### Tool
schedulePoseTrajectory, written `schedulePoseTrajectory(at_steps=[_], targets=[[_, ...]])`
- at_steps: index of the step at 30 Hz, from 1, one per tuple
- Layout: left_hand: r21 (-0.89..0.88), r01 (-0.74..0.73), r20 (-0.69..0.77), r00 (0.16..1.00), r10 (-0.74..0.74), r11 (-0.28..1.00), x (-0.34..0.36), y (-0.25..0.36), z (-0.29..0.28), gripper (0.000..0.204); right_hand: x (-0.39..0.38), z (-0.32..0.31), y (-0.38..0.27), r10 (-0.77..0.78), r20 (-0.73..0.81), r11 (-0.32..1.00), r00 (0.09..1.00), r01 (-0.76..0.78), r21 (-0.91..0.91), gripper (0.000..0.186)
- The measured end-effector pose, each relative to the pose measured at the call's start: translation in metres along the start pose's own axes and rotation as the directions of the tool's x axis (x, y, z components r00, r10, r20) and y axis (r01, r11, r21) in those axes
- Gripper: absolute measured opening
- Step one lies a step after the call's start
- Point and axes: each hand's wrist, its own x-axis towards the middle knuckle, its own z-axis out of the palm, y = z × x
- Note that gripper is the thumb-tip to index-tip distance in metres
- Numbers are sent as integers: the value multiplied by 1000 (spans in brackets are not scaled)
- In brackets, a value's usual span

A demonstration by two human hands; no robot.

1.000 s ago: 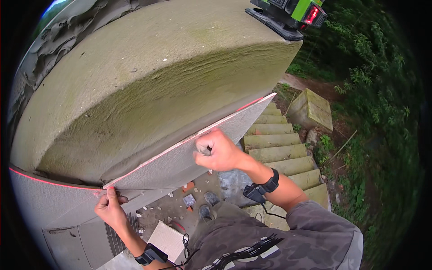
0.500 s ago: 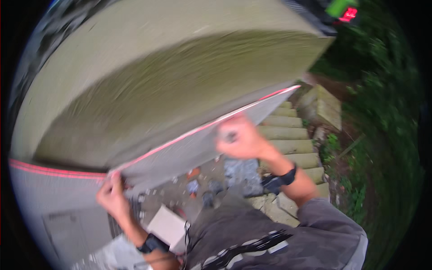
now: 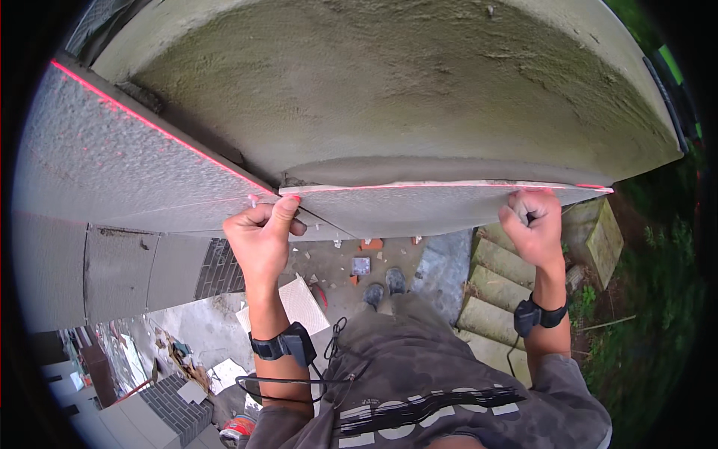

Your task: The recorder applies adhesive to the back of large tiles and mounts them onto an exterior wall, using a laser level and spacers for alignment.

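Note:
A long grey wall tile (image 3: 404,206) stands against the mortared wall in front of me, a red laser line along parts of its top edge. At its left end it meets another grey tile (image 3: 149,146) at a corner. My left hand (image 3: 258,239) is closed at this joint, fingers curled and thumb tip by the top edge; whatever its fingers may pinch is hidden. Beside it a small pale peg (image 3: 253,200) sticks out of the seam. My right hand (image 3: 535,224), a fist with nothing visible inside, rests against the tile's face near its right end.
Behind the tile rises a curved mortar surface (image 3: 389,97). Below lie concrete steps (image 3: 497,277), a blue-grey slab (image 3: 443,273), brick pieces (image 3: 371,245) and a pale board (image 3: 299,305). A stone block (image 3: 598,239) and plants stand at right; rubble lies lower left.
My view has swung round, so the tile now looks nearly level. My right fist has shifted toward the tile's right end; my left hand stays at the corner joint.

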Motion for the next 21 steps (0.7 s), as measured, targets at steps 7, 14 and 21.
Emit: schedulePoseTrajectory(at_steps=[7, 14, 21], targets=[[3, 1, 8, 1000, -1, 1000, -1, -3, 0, 38, -14, 4, -16, -38, 100, 999, 994, 36, 18, 41], [-1, 14, 11, 1000, -14, 1000, -2, -2, -1, 38, 0, 17, -13, 11, 22, 1000, 1000, -11, -1, 41], [-38, 2, -8, 1000, -2, 999, -2, -1, 2, 38, -7, 15, -27, -107, 114, 993, 988, 111, -33, 41]])
